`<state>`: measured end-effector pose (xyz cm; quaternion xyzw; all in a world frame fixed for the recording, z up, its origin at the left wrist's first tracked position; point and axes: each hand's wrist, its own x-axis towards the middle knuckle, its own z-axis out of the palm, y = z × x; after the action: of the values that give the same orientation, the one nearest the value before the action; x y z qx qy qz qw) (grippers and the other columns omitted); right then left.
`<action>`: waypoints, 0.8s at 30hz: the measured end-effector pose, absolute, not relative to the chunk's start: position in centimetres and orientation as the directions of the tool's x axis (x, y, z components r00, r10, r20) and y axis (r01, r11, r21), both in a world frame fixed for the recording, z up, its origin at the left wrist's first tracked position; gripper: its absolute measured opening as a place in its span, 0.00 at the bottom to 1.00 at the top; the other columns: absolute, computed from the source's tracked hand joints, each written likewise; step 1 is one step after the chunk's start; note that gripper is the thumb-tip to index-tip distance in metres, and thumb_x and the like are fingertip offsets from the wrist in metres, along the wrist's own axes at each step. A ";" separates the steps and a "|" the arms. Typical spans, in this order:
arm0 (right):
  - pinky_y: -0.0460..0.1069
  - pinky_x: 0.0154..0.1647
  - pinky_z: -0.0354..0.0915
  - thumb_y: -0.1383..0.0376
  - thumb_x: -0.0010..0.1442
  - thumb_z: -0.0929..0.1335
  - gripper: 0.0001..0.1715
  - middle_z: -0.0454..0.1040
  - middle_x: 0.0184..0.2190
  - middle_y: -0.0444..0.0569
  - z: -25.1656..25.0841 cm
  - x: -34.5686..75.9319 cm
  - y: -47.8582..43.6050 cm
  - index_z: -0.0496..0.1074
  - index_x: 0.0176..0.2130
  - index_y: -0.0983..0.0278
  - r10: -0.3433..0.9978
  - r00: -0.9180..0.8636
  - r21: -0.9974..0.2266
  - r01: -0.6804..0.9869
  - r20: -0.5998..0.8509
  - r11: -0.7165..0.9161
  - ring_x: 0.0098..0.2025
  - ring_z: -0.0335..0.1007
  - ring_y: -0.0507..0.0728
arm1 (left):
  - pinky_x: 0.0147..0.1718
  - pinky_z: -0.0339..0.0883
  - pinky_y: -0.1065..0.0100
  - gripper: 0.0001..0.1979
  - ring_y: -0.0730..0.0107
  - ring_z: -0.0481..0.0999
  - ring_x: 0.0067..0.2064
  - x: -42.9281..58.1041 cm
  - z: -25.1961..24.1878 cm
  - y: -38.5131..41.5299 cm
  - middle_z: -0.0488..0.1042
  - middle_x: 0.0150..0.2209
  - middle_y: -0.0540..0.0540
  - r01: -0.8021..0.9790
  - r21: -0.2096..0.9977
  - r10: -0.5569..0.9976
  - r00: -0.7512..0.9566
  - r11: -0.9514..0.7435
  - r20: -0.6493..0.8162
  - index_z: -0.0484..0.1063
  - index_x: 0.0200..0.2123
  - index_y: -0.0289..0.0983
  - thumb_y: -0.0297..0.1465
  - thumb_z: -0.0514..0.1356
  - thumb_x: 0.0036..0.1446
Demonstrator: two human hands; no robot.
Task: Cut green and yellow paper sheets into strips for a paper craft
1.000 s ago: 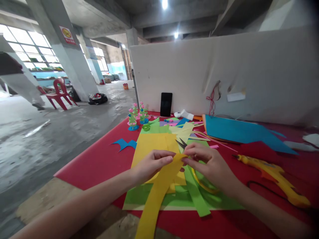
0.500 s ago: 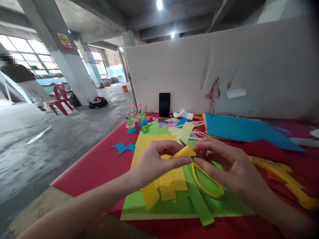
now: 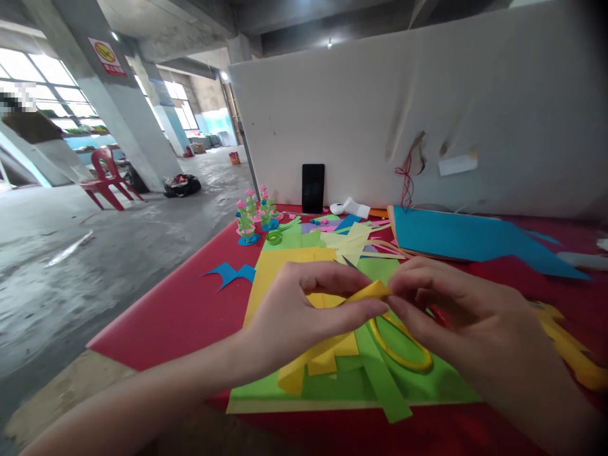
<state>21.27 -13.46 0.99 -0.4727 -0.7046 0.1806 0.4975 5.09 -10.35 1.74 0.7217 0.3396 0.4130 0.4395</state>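
Between thumb and fingers, my left hand pinches a yellow paper strip, which is rolled or folded over at its right end. My right hand has its thumb and fingertips closed on that same end. Below the hands, scissors with yellow handles lie on a green paper sheet, their dark blade tip showing behind my left fingers. Cut yellow paper pieces are under my left hand, partly hidden by it. A green paper strip extends toward the front edge.
Small paper flower models stand at the back left near a blue paper scrap. A phone leans on the white partition. Blue sheets lie at the back right, a yellow glue gun at the right. Far left, a person stands by a red chair.
Both hands have shifted slightly right with the yellow strip. Its right end now looks more curled under, with the right fingertips against it. The camera view has tipped down a little.
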 end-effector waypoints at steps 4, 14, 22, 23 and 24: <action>0.41 0.16 0.59 0.68 0.48 0.66 0.04 0.68 0.23 0.41 1.0 21.2 -13.8 0.66 0.24 0.60 0.836 -0.055 -0.709 0.501 0.546 0.496 0.23 0.61 0.48 | 0.27 0.67 0.83 0.05 0.78 0.74 0.28 4.9 2.2 -10.7 0.77 0.25 0.52 0.138 0.912 0.850 0.436 -0.387 0.295 0.75 0.25 0.37 0.31 0.61 0.47; 0.40 0.15 0.60 0.67 0.48 0.67 0.03 0.69 0.24 0.40 1.1 21.0 -14.1 0.68 0.26 0.58 0.847 -0.051 -0.717 0.508 0.529 0.478 0.23 0.63 0.47 | 0.28 0.70 0.80 0.03 0.73 0.77 0.30 4.9 2.3 -11.0 0.78 0.26 0.52 0.024 0.974 0.863 0.468 -0.225 0.188 0.75 0.25 0.37 0.29 0.61 0.47; 0.39 0.16 0.61 0.66 0.48 0.67 0.02 0.69 0.24 0.41 1.2 21.1 -14.1 0.69 0.27 0.59 0.882 -0.070 -0.752 0.495 0.466 0.436 0.22 0.63 0.47 | 0.30 0.72 0.77 0.03 0.72 0.77 0.31 4.8 2.1 -10.9 0.78 0.26 0.52 0.007 0.975 0.863 0.465 -0.224 0.195 0.75 0.25 0.37 0.29 0.62 0.46; 0.40 0.16 0.62 0.66 0.48 0.67 0.01 0.70 0.25 0.41 1.3 21.1 -14.1 0.69 0.27 0.59 0.888 -0.071 -0.760 0.489 0.454 0.428 0.23 0.64 0.48 | 0.30 0.72 0.78 0.02 0.72 0.77 0.30 4.8 2.1 -10.9 0.78 0.26 0.52 0.000 0.975 0.863 0.467 -0.221 0.195 0.75 0.25 0.37 0.29 0.61 0.46; 0.40 0.17 0.63 0.65 0.48 0.67 0.01 0.70 0.26 0.42 1.2 21.1 -14.0 0.70 0.27 0.59 0.894 -0.070 -0.769 0.482 0.443 0.419 0.24 0.65 0.49 | 0.30 0.72 0.78 0.02 0.73 0.77 0.30 4.8 2.1 -10.8 0.78 0.26 0.52 -0.004 0.976 0.863 0.466 -0.216 0.193 0.75 0.25 0.37 0.29 0.61 0.46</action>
<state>21.12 -14.04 1.25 -0.4925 -0.6981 0.2185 0.4715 4.80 -10.84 2.10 0.6671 0.3220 0.4040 0.5368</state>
